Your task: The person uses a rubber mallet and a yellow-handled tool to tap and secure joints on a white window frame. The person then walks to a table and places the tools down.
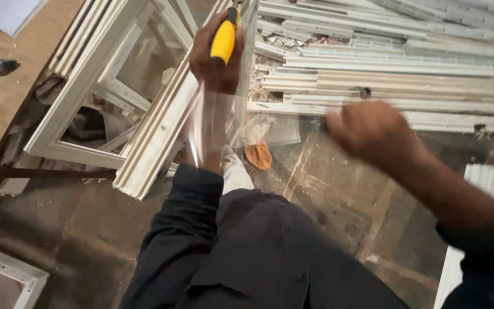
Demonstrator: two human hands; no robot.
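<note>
Head view looks down over a dark-sleeved torso; at three o'clock the blurred right hand [373,133] hovers above the concrete floor [327,194], and I cannot tell whether it is clenched or loose. Toward twelve o'clock the left hand [215,60] grips a yellow-handled tool [224,39] against a white framed window section [144,131]. Farther back, at one o'clock, lie stacked long white profile strips [395,80].

Two bare hands, left [215,57] and right [373,131], no gloves or rings visible. Dark long sleeves [181,229] reach the wrists. Dark shirt over the torso; light trouser leg [235,174] below.
</note>
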